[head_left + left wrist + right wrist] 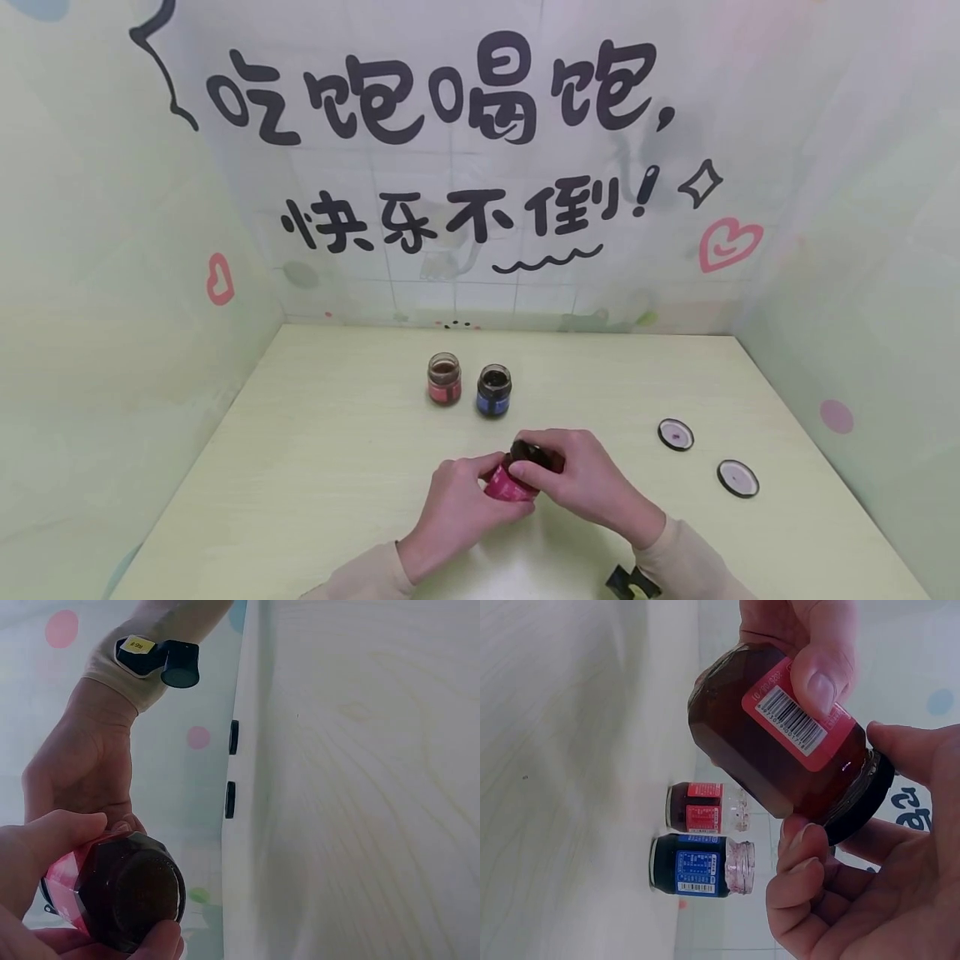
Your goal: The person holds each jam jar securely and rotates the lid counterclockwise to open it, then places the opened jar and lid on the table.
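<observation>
Held up over the near part of the table is a jar of dark content with a red barcode label. My left hand grips its body, the thumb lying over the label. At its other end, my right hand holds the black lid between thumb and curled fingers; the lid sits on the jar's mouth. In the head view the jar is tilted and partly covered by both hands. The left wrist view shows its faceted base close up.
Beyond the hands stand two lidless jars, one with a red label and one with a blue label. Two lids lie inside-up on the right, a farther lid and a nearer lid. Printed sheets wall the table at the back and sides.
</observation>
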`<state>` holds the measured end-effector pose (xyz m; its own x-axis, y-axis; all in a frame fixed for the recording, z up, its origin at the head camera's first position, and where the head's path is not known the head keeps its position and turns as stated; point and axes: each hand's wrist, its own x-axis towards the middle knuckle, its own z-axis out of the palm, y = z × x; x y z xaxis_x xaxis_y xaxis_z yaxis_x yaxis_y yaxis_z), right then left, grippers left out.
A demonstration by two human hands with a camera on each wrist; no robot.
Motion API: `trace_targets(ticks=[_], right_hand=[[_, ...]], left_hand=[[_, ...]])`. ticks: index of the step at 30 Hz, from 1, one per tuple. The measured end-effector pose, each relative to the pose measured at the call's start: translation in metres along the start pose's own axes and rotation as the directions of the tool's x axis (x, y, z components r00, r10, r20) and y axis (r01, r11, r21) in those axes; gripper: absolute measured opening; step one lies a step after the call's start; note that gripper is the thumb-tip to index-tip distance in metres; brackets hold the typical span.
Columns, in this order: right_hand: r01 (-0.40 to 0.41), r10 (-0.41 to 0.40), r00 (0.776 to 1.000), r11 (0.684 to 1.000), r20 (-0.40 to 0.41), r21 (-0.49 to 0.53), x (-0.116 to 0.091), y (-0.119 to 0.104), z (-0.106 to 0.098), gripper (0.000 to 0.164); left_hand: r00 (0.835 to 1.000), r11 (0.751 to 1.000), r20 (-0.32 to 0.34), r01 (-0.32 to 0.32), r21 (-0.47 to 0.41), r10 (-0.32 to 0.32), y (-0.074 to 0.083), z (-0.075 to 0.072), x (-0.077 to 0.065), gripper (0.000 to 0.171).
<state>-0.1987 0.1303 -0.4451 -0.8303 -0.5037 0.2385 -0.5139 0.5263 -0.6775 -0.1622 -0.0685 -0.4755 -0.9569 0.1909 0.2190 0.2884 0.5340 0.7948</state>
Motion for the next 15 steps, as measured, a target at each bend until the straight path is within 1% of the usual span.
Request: trace_targets(ticks=[7,15], right_hand=[[0.031,-0.03,0.999,0.999,0.04,-0.02,0.0004,0.0011,-0.0021,0.007],[0.042,-0.041,0.997,0.999,0.072,-0.016,0.0,0.0026,-0.0029,0.01]], left_hand=[[1.0,1.0,0.017,0.01,-0.007,-0.01,-0.0011,0.0006,-0.0001,0.041],[1.0,1.0,0.017,0.012,-0.007,-0.012,-0.0014,0.0004,-0.0011,0.045]])
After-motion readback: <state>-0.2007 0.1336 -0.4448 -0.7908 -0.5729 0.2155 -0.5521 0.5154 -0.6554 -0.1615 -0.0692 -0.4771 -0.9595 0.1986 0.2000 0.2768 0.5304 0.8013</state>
